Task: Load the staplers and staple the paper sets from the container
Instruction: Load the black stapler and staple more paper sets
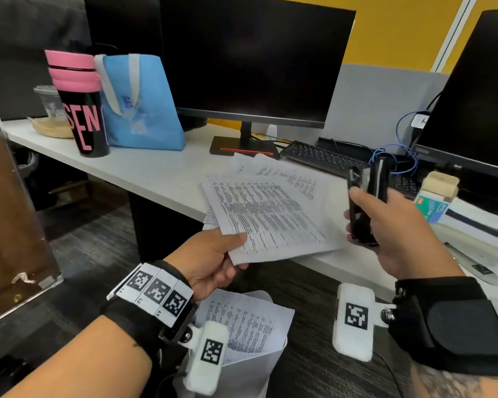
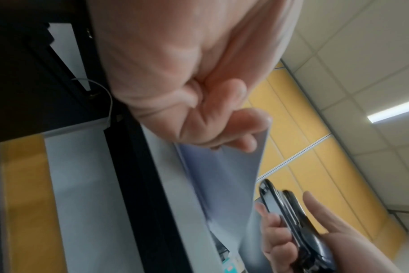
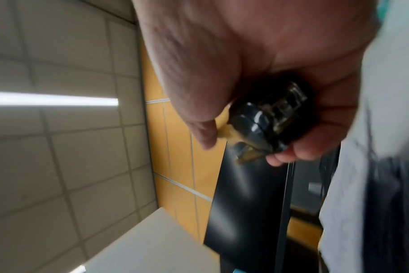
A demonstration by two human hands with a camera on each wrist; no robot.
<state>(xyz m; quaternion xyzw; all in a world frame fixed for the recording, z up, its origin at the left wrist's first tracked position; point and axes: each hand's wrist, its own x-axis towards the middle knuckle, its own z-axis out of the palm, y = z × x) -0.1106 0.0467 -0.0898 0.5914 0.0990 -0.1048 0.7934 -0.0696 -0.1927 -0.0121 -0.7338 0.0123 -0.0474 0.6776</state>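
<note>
— Hands, two. State of the left?
— Left hand (image 1: 210, 261): thumb above, fingers below, pinching the near corner of a printed paper set (image 1: 266, 216), held over the front edge of the white desk (image 1: 144, 170). More printed sheets (image 1: 285, 170) lie on the desk behind it.
— Right?
— Right hand (image 1: 400, 234): fingers curled round a black stapler (image 1: 365, 196), held upright just right of the paper set, apart from it.
— Container?
— White container (image 1: 242, 366), on the floor below the left wrist, printed pages standing in it.
— Other items?
— Staple box (image 1: 431, 208) at desk right; pink-lidded tumbler (image 1: 81, 101), blue bag (image 1: 144, 104), monitor (image 1: 253, 58), keyboard (image 1: 322, 158).
</note>
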